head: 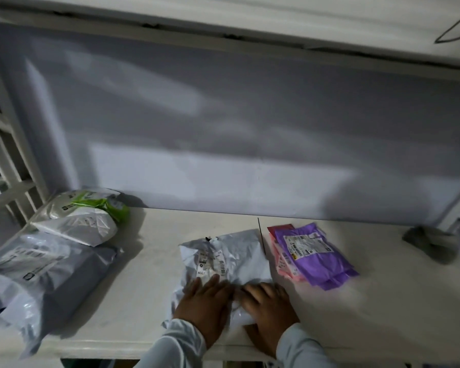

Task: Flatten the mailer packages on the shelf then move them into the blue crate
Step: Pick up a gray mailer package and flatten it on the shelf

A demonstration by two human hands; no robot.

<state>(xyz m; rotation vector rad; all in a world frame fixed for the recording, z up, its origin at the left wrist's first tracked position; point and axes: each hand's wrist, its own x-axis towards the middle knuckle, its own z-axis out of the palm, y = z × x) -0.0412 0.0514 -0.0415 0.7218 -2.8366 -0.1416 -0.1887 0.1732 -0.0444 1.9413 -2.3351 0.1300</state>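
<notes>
A crumpled grey-white mailer (234, 258) with shipping labels lies on the white shelf (149, 288) in front of me. My left hand (206, 306) presses flat on its near left part with fingers spread. My right hand (270, 305) presses flat on its near right part. To the right lies a purple mailer (316, 257) on top of pink ones (283, 264). At the left are a white-and-green mailer (83, 216) and large grey mailers (37, 266). The blue crate is not in view.
A grey back panel (223, 128) closes the shelf behind the packages, and an upper shelf board (250, 19) runs overhead. A dark grey lump (430, 243) sits at the far right. White frame bars (6, 144) stand at the left.
</notes>
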